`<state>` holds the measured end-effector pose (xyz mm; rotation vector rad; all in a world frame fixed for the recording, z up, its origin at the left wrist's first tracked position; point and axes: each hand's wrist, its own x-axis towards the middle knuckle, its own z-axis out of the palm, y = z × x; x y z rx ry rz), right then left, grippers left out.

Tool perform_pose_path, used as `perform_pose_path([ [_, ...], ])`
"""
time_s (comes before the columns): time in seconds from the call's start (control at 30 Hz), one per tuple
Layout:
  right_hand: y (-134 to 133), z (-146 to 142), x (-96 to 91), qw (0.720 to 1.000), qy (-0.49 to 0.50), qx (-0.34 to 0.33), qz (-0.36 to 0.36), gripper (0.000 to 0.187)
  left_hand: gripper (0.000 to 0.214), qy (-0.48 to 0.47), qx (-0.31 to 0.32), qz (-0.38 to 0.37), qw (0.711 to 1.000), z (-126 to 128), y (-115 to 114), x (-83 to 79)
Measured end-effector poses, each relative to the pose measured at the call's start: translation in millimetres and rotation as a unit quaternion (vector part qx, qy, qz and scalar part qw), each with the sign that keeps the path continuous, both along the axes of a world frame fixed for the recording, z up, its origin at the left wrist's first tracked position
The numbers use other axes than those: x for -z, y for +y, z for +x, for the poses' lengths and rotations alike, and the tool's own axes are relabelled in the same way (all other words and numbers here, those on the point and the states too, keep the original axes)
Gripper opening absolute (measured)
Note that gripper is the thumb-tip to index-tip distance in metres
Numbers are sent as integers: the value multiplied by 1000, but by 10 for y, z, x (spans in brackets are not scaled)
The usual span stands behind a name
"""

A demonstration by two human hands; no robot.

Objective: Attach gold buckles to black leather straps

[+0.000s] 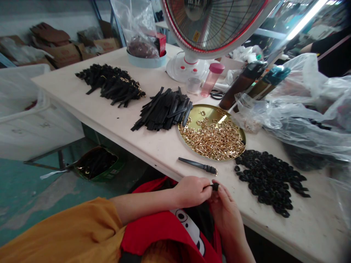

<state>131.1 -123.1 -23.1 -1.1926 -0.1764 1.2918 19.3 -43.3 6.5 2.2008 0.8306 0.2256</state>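
My left hand (192, 191) is closed in a pinch on a small black strap (214, 186). From the other side, the fingers of my right hand (225, 201) are pressed on the same strap, whose lower part is hidden by both hands. Just beyond them on the table lies a single black strap with a gold buckle (197, 165). A round gold tray (208, 110) holds many small gold buckles (216, 140). To its left is a pile of flat black strips (164, 109), and to its right a heap of small black loops (265, 179).
Buckled black straps (109, 84) are heaped at the table's (123, 120) far left. A fan (189, 65), pink-capped bottle (212, 80), dark bottles (241, 84) and clear plastic bags (307, 117) stand behind. A white bin (41, 124) and a box of black pieces (97, 164) are left, below.
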Motion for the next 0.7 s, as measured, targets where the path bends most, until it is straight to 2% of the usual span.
perform_pose_path([
  [0.1,16,-8,10,1000,-5,-7,-4,15,27,-18,3,-26,999,-18,32,1],
  [0.23,55,84,-12,999,-27,34,-5,20,25,-6,72,-185,980,-107,118,11],
  [0.27,67,94,-22,998,-26,50,0,21,26,-4,75,-203,976,-125,130,10],
  [0.33,89,60,-34,998,-15,54,9,22,36,-14,43,-184,982,-138,133,2],
  [0.43,104,-67,-14,1000,-7,-3,9,21,51,-53,-9,-144,988,-114,127,-7],
  [0.5,117,-74,17,997,-61,-43,3,21,51,-84,-15,-154,984,-103,156,3],
  [0.53,137,-24,31,992,-118,-54,-2,23,47,-101,-18,-160,982,-104,186,14],
  [0.6,232,189,50,957,-285,-61,-17,28,38,-127,-35,-174,976,-118,263,42],
  [0.63,312,335,55,922,-383,-48,-23,31,33,-133,-50,-186,972,-124,301,56],
  [0.7,530,640,62,828,-557,-60,-33,36,28,-137,-90,-221,961,-127,357,74],
])
